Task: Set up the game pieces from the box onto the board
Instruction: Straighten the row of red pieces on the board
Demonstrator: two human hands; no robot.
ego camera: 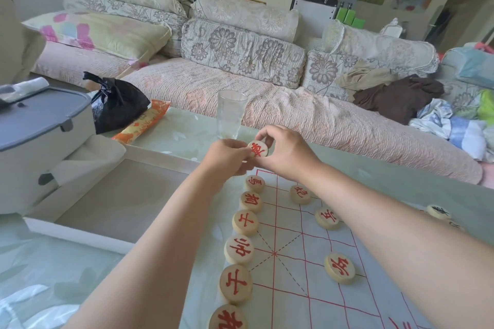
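Both hands hold one red-marked xiangqi piece (pixel 258 149) above the far corner of the board (pixel 307 270).

The left hand (pixel 227 159) pinches the disc's edge from 9 o'clock and the right hand (pixel 283 152) from 1 o'clock, fingers clamped on it. Toward 6 o'clock a column of red pieces (pixel 242 248) lines the board's left edge. The open box (pixel 117 203) lies at 8 o'clock, a drinking glass (pixel 231 113) at 11 o'clock.
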